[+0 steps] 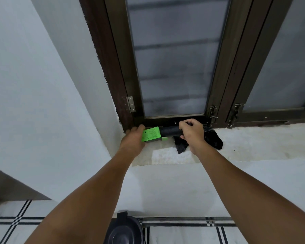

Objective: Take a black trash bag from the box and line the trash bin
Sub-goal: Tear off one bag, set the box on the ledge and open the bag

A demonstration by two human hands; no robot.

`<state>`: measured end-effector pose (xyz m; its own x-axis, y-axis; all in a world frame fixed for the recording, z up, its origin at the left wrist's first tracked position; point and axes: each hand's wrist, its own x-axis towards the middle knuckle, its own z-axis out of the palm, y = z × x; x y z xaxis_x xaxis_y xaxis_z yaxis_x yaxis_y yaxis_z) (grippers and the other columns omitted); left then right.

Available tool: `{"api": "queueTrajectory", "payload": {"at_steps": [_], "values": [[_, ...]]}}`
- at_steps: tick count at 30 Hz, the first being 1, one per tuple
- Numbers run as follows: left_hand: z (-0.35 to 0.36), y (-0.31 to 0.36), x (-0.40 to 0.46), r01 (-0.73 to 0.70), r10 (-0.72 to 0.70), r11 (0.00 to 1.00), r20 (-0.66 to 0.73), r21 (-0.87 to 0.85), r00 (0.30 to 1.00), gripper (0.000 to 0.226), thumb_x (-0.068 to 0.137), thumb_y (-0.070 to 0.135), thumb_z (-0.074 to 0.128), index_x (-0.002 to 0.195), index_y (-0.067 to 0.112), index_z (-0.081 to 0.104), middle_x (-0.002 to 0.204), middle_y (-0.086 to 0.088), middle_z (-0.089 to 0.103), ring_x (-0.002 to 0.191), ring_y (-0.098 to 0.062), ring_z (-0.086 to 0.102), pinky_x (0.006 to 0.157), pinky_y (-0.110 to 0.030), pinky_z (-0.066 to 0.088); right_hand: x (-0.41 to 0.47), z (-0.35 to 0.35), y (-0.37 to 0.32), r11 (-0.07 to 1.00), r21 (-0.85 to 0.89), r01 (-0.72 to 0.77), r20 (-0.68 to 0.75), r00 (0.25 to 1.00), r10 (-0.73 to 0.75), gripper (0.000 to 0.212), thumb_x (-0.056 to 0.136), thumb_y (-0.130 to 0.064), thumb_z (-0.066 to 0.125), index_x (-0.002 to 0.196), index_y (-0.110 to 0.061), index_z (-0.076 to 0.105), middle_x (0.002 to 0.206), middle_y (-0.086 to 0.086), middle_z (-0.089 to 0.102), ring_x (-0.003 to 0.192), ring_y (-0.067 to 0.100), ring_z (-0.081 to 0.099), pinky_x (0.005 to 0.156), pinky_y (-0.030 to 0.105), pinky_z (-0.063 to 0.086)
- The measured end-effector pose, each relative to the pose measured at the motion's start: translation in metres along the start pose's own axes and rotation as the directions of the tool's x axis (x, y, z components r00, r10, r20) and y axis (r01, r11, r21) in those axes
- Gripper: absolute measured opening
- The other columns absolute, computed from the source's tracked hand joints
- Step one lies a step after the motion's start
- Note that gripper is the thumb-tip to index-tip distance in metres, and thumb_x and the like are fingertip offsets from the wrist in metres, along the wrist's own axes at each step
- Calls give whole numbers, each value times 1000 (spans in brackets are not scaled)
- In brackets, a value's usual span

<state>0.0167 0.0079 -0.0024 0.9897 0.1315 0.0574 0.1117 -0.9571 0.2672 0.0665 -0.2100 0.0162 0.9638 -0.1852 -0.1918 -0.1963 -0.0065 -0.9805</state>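
Observation:
A small green box [151,134] lies on the window sill [253,143], and my left hand [133,138] grips its left end. A black roll of trash bags [169,130] sticks out of the box's right end. My right hand [192,133] is closed around that roll. Loose black bag plastic [214,139] spills from under my right hand onto the sill. The dark trash bin [123,229] with its lid stands on the floor below, between my forearms.
A dark-framed window with frosted glass [173,67] rises right behind the box. White walls [33,103] close in on the left and below the sill. The floor has white tiles with black lines [183,229].

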Motion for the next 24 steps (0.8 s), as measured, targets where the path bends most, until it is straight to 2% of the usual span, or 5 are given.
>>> {"api": "queueTrajectory", "payload": {"at_steps": [9,12,16,20,24], "values": [[-12,7,1,-125,122,969,-30,-215,992,59,78,22,79,132,28,56,136,-5,49,125,-27,49,105,-44,47,-9,9,-7,1000,-16,-22,208,978,25,13,79,-6,63,78,-17,68,91,5,66,88,21,63,65,31,56],[-16,8,1,-41,26,967,-63,-250,998,65,76,27,83,135,23,56,149,-8,38,133,-28,45,112,-40,42,-9,13,-12,998,46,-31,169,985,23,17,82,-6,65,97,-14,64,95,5,65,83,17,63,65,31,54],[-20,5,4,55,-74,933,-41,-356,996,57,74,25,87,125,19,61,128,-10,53,111,-26,58,90,-27,48,-6,14,-8,995,81,-55,197,980,38,27,81,-12,78,101,-11,60,100,8,65,83,18,67,73,31,61],[-20,9,2,118,-121,856,26,-503,992,53,69,22,89,113,26,59,114,-10,61,97,-30,67,69,-46,64,-10,16,-3,999,42,24,285,958,-35,16,90,-18,77,100,-8,71,98,4,71,91,14,68,72,27,60],[-16,10,1,154,-156,772,50,-617,986,49,74,15,89,111,21,58,114,-8,58,89,-24,66,71,-44,65,-13,19,-9,994,-73,81,269,961,-58,21,95,-31,65,93,-14,78,89,-3,74,84,13,65,73,26,49]]}}
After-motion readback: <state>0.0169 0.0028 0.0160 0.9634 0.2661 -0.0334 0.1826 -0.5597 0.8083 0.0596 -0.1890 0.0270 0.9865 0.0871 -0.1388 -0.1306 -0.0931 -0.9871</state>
